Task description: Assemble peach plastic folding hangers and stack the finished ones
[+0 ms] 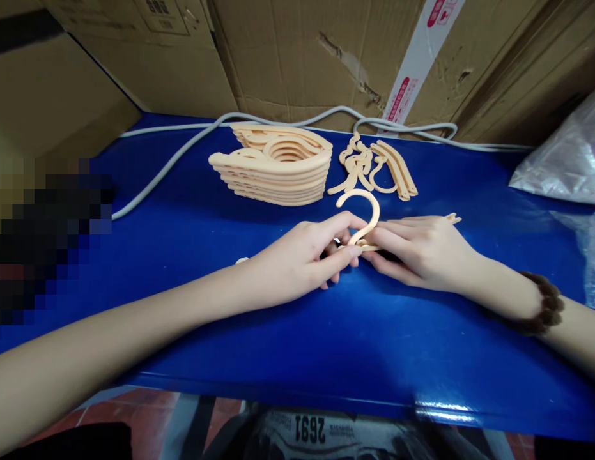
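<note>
A cream plastic folding clothes hanger [375, 207] is held between both hands over the blue table, its hook standing up. My left hand [301, 259] is closed, thumb and fingers pinching the hanger just below the hook. My right hand [426, 249] is closed over the hanger's right side, its fingertips meeting those of the left. The fingers cover most of the hanger's middle. A cream tip [453, 218] shows beyond the right hand, and another small cream piece [242, 260] peeks out behind the left wrist.
A stack of cream hangers [273, 182] stands behind the hands. Right of it lie loose hooks [357, 163] and straight hanger arms [397, 169]. A grey cable [172, 163] runs along the back of the table [287, 345]. Cardboard boxes [287, 57] wall the rear; plastic bags [565, 153] sit right.
</note>
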### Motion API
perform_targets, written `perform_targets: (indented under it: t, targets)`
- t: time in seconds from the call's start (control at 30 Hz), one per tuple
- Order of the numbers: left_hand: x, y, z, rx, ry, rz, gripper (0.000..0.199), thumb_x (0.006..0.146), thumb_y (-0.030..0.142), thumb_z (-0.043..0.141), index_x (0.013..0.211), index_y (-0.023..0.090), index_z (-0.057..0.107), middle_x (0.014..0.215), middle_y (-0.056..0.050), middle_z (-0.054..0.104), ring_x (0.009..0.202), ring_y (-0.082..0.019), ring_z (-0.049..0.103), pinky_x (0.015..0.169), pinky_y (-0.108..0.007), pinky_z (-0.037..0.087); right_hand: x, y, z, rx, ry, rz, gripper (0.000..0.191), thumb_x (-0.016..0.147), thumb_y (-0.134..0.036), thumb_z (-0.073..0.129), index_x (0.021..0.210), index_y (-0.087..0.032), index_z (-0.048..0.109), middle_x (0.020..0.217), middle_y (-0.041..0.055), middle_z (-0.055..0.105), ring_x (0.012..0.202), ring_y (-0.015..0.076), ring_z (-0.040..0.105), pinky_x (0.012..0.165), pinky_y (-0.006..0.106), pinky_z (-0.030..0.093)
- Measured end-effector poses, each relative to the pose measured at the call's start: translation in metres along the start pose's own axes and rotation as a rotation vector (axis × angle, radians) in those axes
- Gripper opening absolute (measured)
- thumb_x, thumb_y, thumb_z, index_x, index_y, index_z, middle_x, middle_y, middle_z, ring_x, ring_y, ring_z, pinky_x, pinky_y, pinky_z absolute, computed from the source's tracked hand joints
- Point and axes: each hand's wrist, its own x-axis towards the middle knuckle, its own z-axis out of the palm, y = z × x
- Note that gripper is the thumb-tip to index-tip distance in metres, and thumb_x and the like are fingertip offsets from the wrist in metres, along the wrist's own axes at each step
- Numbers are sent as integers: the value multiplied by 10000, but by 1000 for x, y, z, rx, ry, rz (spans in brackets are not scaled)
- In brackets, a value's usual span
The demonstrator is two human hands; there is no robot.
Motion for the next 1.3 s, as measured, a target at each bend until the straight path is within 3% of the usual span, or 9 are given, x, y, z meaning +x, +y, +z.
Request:
perform_targets:
  t: [0.47, 0.7, 0.93, 1.07, 1.2, 1.3]
  targets:
    - [-2, 0, 1, 191, 17, 66, 242, 990, 255, 462, 1217, 172, 467, 869, 20, 664, 699, -76, 616, 633, -181, 472, -2, 0, 0, 10, -16, 15, 225, 987, -288, 433, 914, -147, 592, 778, 37, 676, 642, 148, 622, 599, 264, 432]
    - [-2, 0, 1, 257, 21, 46, 296, 973, 292, 484, 1250, 193, 456, 868, 5, 664, 683, -107, 610, 592, -203, 453, -1, 0, 1, 16, -15, 22, 212, 990, -288, 433, 913, -158, 581, 783, 34, 679, 638, 138, 612, 595, 258, 425]
    - [-2, 0, 0, 120, -5, 35, 322, 976, 272, 490, 1291, 218, 456, 884, 12, 667, 690, -98, 615, 575, -183, 476, -1, 0, 1, 20, -16, 17, 211, 992, -289, 428, 911, -160, 575, 779, 30, 674, 632, 140, 610, 589, 260, 423]
    - [-2, 0, -1, -17, -10, 49, 335, 977, 282, 502, 1301, 204, 469, 849, 19, 666, 598, -74, 573, 543, -176, 501, -1, 0, 1, 23, -12, -5, 238, 1000, -286, 408, 884, -160, 574, 781, 34, 671, 634, 143, 610, 600, 261, 429]
    - [-2, 2, 1, -82, 19, 25, 373, 957, 301, 550, 1310, 198, 494, 833, 13, 681, 563, -70, 568, 520, -173, 511, -1, 1, 0, -17, 20, -37, 272, 1008, -281, 391, 874, -152, 589, 763, 42, 671, 608, 145, 594, 603, 269, 429]
    - [-3, 4, 3, -90, 106, 17, 366, 917, 303, 623, 1267, 206, 575, 805, 25, 663, 575, -60, 579, 554, -158, 522, -2, 0, 0, -39, 38, -44, 256, 1006, -281, 406, 888, -150, 592, 784, 51, 689, 608, 140, 596, 602, 268, 425]
